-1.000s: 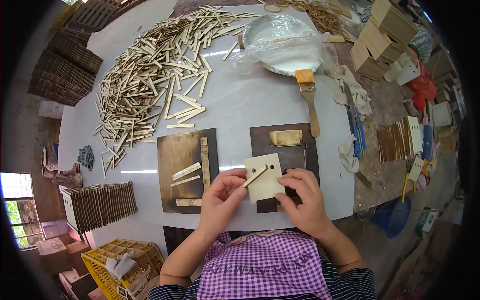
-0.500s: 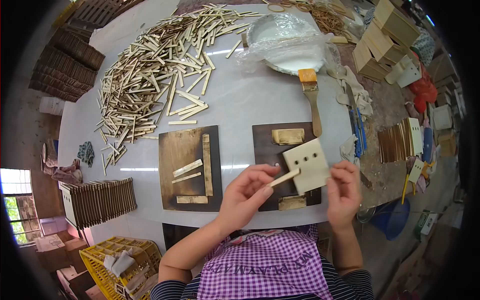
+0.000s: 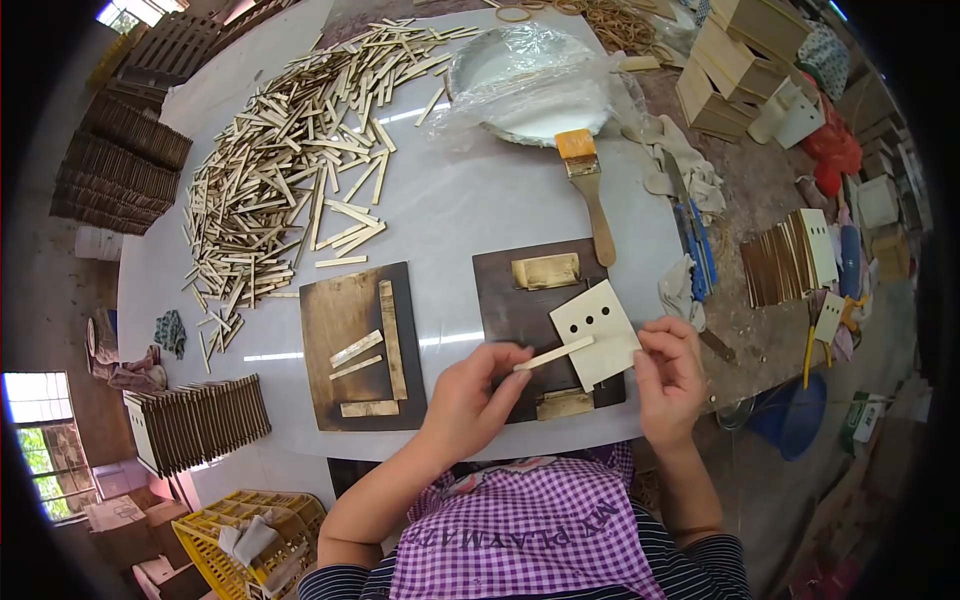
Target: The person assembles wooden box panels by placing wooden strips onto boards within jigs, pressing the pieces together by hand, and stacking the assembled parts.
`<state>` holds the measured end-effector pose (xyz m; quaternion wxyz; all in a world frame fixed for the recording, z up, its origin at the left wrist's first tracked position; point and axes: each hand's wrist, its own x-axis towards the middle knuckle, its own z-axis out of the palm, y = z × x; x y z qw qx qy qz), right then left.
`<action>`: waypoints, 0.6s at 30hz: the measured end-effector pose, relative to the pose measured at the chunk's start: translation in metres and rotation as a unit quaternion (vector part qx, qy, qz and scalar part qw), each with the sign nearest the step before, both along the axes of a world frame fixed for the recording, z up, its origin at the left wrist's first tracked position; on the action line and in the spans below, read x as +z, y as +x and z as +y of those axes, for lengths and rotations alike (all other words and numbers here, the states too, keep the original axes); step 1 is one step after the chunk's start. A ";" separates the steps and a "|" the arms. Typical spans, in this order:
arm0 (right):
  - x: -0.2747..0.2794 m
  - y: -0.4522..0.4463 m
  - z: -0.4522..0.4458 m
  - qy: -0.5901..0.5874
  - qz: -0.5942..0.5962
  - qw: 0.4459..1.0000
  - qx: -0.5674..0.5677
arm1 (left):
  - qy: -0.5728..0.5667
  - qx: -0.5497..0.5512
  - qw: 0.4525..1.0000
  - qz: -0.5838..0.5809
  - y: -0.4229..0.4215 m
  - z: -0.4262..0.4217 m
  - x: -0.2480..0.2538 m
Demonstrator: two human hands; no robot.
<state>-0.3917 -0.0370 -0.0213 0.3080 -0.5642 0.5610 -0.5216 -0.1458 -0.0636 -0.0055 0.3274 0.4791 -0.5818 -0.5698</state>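
Note:
My left hand (image 3: 470,398) pinches a thin pale wooden strip (image 3: 556,355) near one end. The strip's far end overlaps the face of a small wooden panel (image 3: 612,345) with three dark holes in a row; whether the two touch, I cannot tell. Fingers of my right hand (image 3: 672,380) grip that panel by its right edge. Beneath the panel lies a dark board (image 3: 500,300) with wooden blocks fixed at its top and bottom. To the left, another dark board (image 3: 325,340) carries a long side strip, a bottom strip and two loose strips.
A big heap of wooden strips (image 3: 270,180) covers the table's far left. Farther back sits a plastic-covered basin (image 3: 530,85), with a brush (image 3: 590,195) before it. Stacked panels stand at the left edge (image 3: 200,420) and at right (image 3: 785,260). A knife (image 3: 685,200) lies at right.
The table and boards have shifted left in the view as the camera turned. More of the strip shows beyond my left fingers. Both hands keep their holds.

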 end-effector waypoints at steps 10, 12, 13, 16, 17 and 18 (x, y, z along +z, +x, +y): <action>-0.001 0.017 -0.001 0.041 0.019 0.998 0.052 | 0.120 0.162 0.963 0.177 0.048 0.040 -0.013; 0.003 0.022 -0.004 0.045 0.071 0.994 0.076 | 0.108 0.159 0.963 0.187 0.048 0.031 -0.015; 0.004 0.024 -0.004 0.043 0.072 0.994 0.075 | 0.102 0.155 0.964 0.193 0.047 0.026 -0.015; 0.007 0.026 -0.005 -0.015 0.156 0.983 0.092 | 0.087 0.123 0.969 0.196 0.029 0.015 -0.015; 0.008 0.025 -0.005 -0.015 0.156 0.983 0.090 | 0.080 0.107 0.971 0.197 0.024 0.012 -0.015; 0.008 0.024 -0.005 -0.029 0.188 0.977 0.101 | 0.079 0.104 0.972 0.197 0.020 0.010 -0.016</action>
